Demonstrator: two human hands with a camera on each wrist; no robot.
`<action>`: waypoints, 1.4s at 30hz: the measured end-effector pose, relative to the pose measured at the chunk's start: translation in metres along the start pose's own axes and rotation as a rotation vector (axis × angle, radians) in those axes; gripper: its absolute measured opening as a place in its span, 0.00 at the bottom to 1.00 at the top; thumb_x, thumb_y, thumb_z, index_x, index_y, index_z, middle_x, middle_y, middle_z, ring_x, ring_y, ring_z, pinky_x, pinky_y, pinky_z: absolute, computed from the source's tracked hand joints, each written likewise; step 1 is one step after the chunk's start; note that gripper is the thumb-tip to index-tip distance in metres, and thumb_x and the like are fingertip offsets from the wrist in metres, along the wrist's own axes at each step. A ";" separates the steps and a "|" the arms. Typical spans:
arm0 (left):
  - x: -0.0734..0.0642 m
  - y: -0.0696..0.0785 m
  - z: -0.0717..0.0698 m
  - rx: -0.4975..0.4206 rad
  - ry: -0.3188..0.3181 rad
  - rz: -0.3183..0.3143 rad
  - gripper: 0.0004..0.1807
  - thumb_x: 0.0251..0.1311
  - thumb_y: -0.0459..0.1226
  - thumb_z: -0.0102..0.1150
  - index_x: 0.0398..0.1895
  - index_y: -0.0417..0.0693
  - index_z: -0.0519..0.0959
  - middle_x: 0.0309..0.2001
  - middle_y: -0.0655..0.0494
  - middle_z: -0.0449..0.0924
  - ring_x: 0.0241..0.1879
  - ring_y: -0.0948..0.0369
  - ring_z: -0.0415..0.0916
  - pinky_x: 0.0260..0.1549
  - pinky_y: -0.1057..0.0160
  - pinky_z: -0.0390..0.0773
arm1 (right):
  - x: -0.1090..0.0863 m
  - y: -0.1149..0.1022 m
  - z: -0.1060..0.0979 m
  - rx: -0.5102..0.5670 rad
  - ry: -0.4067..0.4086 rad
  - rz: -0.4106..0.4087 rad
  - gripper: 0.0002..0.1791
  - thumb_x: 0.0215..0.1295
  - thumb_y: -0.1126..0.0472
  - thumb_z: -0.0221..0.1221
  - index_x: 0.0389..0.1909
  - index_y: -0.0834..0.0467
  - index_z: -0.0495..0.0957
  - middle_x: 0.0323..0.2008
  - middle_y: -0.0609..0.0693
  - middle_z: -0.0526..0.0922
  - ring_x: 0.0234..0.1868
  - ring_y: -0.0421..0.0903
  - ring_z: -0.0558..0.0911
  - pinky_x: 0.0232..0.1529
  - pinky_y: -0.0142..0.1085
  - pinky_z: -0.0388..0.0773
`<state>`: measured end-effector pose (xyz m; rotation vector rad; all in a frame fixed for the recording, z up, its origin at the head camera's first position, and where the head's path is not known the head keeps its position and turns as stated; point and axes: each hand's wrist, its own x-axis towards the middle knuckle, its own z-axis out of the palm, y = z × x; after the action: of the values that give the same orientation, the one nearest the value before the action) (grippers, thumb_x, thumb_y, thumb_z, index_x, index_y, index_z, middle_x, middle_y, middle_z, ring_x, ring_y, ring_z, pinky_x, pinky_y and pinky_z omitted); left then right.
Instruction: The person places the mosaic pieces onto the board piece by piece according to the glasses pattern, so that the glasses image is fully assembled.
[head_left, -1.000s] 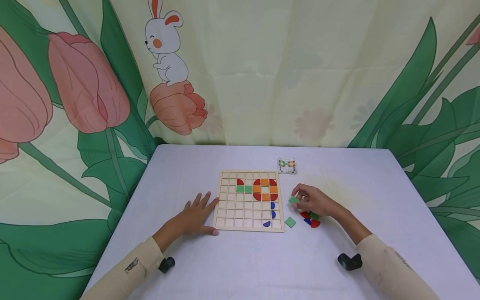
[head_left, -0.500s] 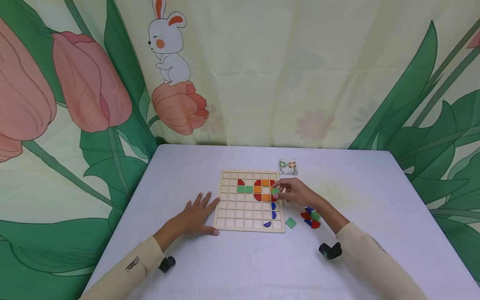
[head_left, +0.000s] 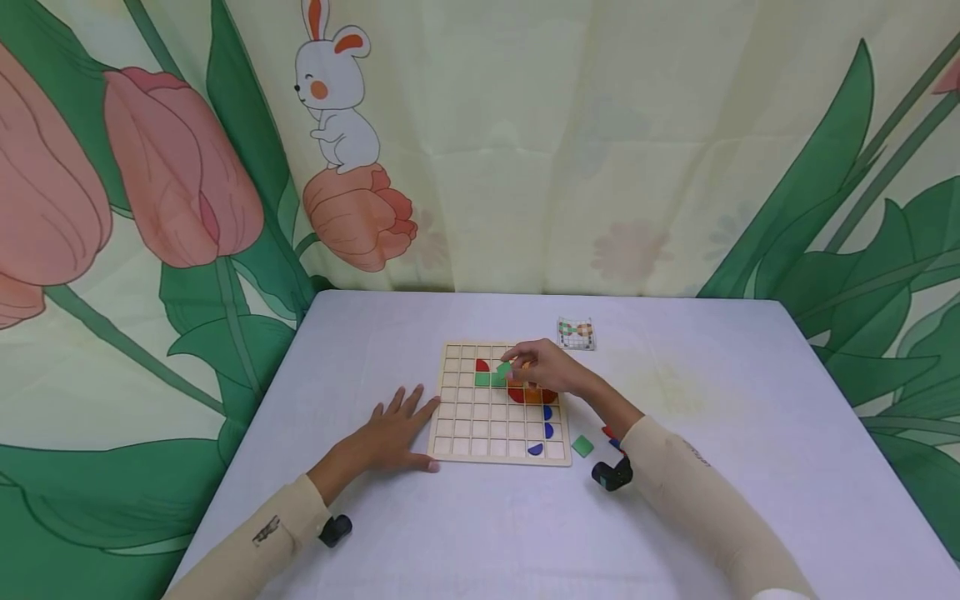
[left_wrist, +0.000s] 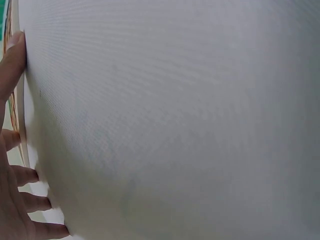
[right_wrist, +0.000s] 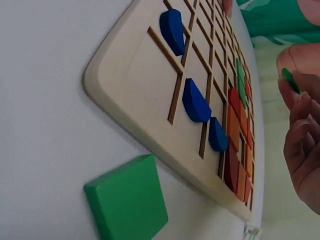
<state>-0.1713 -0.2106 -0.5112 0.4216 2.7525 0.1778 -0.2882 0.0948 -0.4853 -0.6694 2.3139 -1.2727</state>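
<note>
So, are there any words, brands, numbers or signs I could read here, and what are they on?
None can be read.
Dark mark on the left sleeve: too blurred to read.
Faint mark on the right sleeve: also too blurred.
Small card: a coloured pattern; any lettering is too small.
Wooden board: no lettering visible.

Just right of grip: right hand (head_left: 549, 365) hides some red and orange pieces (head_left: 532, 396) | in grip: green tile (right_wrist: 289, 80) partly covered by fingers | beyond grip: card (head_left: 576, 334), print too small | back from grip: loose pieces (head_left: 608, 432) partly behind sleeve (head_left: 693, 487)
</note>
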 end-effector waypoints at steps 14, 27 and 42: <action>-0.001 0.000 -0.001 -0.001 -0.014 -0.009 0.61 0.47 0.71 0.64 0.81 0.60 0.50 0.82 0.44 0.41 0.80 0.38 0.36 0.69 0.28 0.52 | 0.040 -0.002 0.024 -0.012 0.043 -0.003 0.14 0.67 0.62 0.63 0.52 0.61 0.81 0.36 0.52 0.84 0.25 0.44 0.76 0.28 0.34 0.73; -0.002 0.000 -0.002 0.003 -0.004 0.003 0.61 0.48 0.71 0.64 0.81 0.60 0.50 0.82 0.44 0.42 0.79 0.37 0.37 0.68 0.28 0.52 | 0.060 -0.011 0.043 -0.240 0.086 0.012 0.13 0.65 0.59 0.66 0.48 0.57 0.83 0.34 0.48 0.84 0.32 0.42 0.76 0.34 0.32 0.72; 0.001 -0.004 0.001 0.004 -0.007 0.008 0.61 0.47 0.73 0.63 0.81 0.61 0.49 0.82 0.44 0.41 0.79 0.37 0.37 0.69 0.28 0.52 | 0.077 -0.025 0.051 -0.431 0.058 0.084 0.12 0.63 0.56 0.68 0.46 0.55 0.86 0.36 0.47 0.85 0.36 0.44 0.79 0.38 0.36 0.76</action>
<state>-0.1725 -0.2138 -0.5132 0.4336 2.7452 0.1721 -0.3154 0.0044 -0.4981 -0.6650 2.6612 -0.7676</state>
